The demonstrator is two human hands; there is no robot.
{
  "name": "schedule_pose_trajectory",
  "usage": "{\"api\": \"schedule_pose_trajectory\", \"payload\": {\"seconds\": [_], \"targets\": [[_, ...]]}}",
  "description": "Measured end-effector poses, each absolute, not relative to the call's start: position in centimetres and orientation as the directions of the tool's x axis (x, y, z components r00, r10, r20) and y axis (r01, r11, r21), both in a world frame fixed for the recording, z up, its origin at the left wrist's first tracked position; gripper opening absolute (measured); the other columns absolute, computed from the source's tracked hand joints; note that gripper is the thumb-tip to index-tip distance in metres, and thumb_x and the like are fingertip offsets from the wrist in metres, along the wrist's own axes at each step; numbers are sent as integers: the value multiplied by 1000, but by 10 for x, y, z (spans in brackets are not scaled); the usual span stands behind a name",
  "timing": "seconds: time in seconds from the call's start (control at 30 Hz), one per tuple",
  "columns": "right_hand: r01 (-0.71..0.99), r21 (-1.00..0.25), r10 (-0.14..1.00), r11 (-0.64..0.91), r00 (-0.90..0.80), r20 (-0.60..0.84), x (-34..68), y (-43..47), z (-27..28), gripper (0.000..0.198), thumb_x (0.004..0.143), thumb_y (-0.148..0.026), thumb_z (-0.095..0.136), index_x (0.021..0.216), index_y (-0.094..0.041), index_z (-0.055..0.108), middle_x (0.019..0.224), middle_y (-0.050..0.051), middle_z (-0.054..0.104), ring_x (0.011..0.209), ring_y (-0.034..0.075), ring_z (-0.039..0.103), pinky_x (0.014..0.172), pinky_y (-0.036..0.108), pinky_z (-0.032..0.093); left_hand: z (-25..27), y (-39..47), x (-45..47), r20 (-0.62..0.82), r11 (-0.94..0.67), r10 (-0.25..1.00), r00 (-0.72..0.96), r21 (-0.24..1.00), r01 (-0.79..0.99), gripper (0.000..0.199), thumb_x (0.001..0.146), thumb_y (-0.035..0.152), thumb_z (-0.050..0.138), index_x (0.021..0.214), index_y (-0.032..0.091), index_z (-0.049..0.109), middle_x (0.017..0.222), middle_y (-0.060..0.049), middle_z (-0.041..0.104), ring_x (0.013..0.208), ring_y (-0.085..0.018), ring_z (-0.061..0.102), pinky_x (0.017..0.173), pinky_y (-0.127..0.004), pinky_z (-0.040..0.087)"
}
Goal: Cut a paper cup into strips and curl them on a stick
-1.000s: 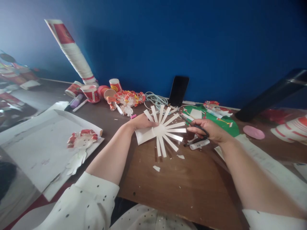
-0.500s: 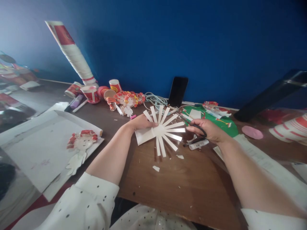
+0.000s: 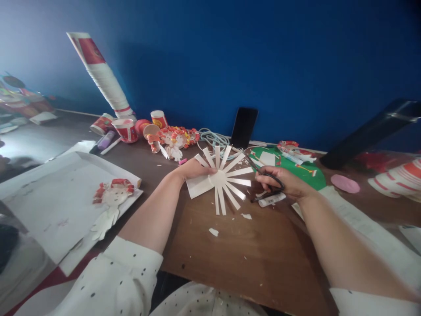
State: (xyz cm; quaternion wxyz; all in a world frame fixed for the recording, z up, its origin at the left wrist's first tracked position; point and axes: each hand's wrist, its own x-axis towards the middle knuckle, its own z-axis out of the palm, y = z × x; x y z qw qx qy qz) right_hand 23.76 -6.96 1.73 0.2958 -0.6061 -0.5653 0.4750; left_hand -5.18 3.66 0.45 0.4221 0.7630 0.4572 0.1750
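Note:
My left hand point(image 3: 196, 170) grips a white paper cup cut into strips point(image 3: 219, 178), its thumb pressed on the round base. The strips fan out flat around that base, and one wide uncut part lies at the lower left. My right hand point(image 3: 279, 180) is closed around the dark handles of a pair of scissors point(image 3: 252, 163), whose blades point up and left, beside the strips on the right and apart from them. Under the right hand a glue stick point(image 3: 272, 200) lies on the brown board point(image 3: 237, 259). Small paper scraps point(image 3: 213, 232) are scattered on the board.
Along the blue wall stand a leaning stack of paper cups point(image 3: 108, 83), a phone point(image 3: 245, 127) and a coiled cable point(image 3: 213, 138). Paper dolls point(image 3: 177, 139) lie behind my left hand. Green paper point(image 3: 305, 171) is at right; a white sheet with a paper doll point(image 3: 62, 193) at left.
The strips on the cup's right side have shifted slightly left, with the cup turned a little in my left hand. My right hand and the scissors stay nearly where they were.

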Motion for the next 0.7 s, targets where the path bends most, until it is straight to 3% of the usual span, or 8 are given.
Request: {"api": "schedule_pose_trajectory", "payload": {"seconds": [0.7], "targets": [[435, -880, 963, -190, -91, -253, 234, -71, 24, 34, 71, -50, 69, 79, -19, 58, 49, -5, 53, 44, 7, 41, 44, 22, 27, 8, 36, -51, -166, -240, 831, 531, 754, 612, 55, 66, 51, 70, 115, 27, 65, 123, -3, 64, 112, -28, 59, 96, -36, 46]]}}
